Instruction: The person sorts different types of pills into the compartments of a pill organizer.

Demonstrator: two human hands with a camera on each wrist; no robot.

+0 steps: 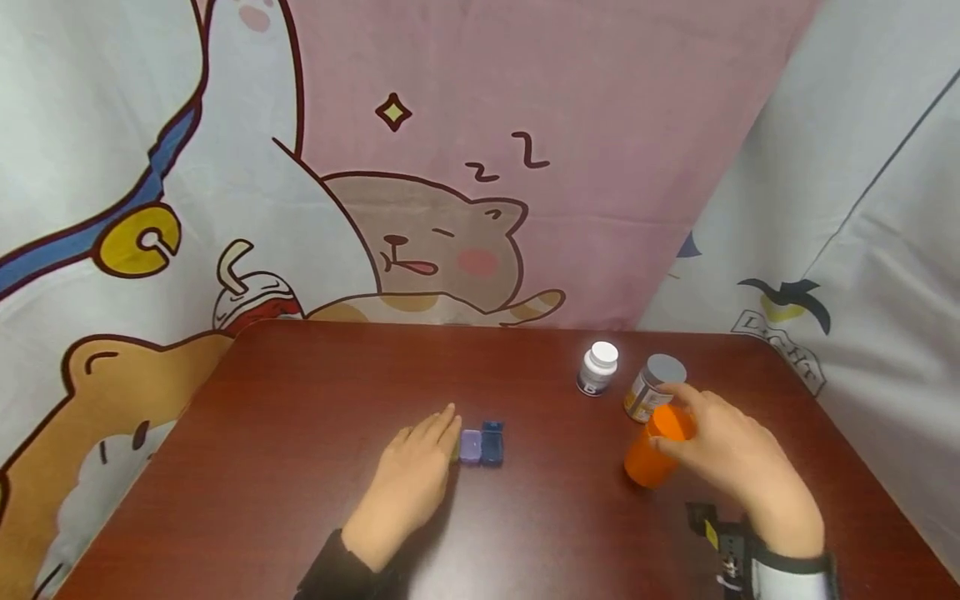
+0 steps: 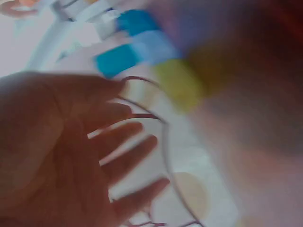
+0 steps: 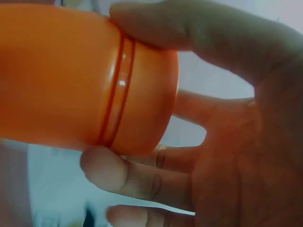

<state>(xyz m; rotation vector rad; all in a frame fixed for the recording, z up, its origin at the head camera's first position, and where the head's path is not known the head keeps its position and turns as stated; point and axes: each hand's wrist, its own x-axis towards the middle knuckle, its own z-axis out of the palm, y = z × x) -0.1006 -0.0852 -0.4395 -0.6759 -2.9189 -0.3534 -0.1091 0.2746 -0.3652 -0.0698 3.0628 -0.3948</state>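
My right hand [image 1: 738, 454] grips an orange bottle [image 1: 645, 463] round its top end, which slants toward the palm. Close up in the right wrist view, the thumb lies on one side of the orange bottle [image 3: 57, 75] and the fingers on the other. My left hand [image 1: 412, 475] lies with fingers extended at a small pill organizer [image 1: 470, 447] and covers its left part. Purple and dark blue compartments show past the fingertips, with the dark blue lid [image 1: 492, 426] flipped up. The left wrist view is blurred, showing blue, lilac and yellow-green organizer sections [image 2: 177, 82].
Behind the orange bottle stands a jar with a grey lid [image 1: 665, 369], close to my right fingers. A white bottle [image 1: 597, 371] stands to its left. The dark red-brown table [image 1: 300, 400] ends at a printed cloth [image 1: 600, 167].
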